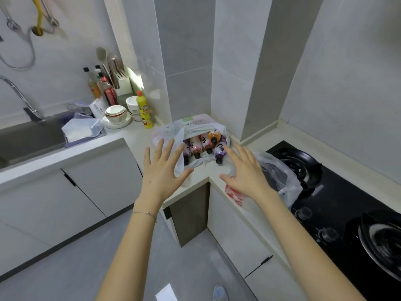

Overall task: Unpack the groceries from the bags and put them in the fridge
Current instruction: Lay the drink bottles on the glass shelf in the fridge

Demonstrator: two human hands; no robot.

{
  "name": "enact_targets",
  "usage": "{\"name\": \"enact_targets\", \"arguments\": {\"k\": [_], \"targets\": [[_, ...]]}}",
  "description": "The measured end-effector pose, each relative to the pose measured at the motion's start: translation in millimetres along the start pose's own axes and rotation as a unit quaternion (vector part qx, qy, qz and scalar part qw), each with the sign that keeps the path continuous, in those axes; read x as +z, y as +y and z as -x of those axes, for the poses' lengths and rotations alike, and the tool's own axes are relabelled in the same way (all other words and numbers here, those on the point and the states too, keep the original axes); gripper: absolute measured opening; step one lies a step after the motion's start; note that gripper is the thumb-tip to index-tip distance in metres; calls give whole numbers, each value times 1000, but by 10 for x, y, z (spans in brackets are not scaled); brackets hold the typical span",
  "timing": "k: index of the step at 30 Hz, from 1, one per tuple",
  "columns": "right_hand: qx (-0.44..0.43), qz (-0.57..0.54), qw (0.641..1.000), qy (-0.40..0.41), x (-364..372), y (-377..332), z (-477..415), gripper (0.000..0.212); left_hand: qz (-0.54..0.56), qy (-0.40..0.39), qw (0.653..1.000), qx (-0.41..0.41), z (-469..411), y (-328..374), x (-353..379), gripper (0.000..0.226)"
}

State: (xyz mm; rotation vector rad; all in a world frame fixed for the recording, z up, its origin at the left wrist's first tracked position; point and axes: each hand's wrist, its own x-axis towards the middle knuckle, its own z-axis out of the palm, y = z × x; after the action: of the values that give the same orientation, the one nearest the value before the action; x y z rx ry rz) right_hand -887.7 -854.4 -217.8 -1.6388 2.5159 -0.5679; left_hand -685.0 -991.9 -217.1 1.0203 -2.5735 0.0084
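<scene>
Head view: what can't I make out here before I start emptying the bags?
- Bottles in the white bag: labels blurred; bag plastic and the left hand hide any further ones.
- Second bag beside the hob: dark contents blurred through plastic, partly behind the right hand.
- Fridge: nowhere in the head view.
- Near burner: cut off by the right edge.
</scene>
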Motion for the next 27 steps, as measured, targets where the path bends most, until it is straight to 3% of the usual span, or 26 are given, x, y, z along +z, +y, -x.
{"name": "enact_targets", "arguments": {"k": [14, 27], "targets": [[22, -33, 997, -67, 545, 669, -1642, 78, 22, -62, 998, -9, -1398, -136, 1006, 81], [221, -113, 964, -99, 1393, 829, -2590, 75, 43, -150, 986, 58, -2332, -634, 1839, 84]]}}
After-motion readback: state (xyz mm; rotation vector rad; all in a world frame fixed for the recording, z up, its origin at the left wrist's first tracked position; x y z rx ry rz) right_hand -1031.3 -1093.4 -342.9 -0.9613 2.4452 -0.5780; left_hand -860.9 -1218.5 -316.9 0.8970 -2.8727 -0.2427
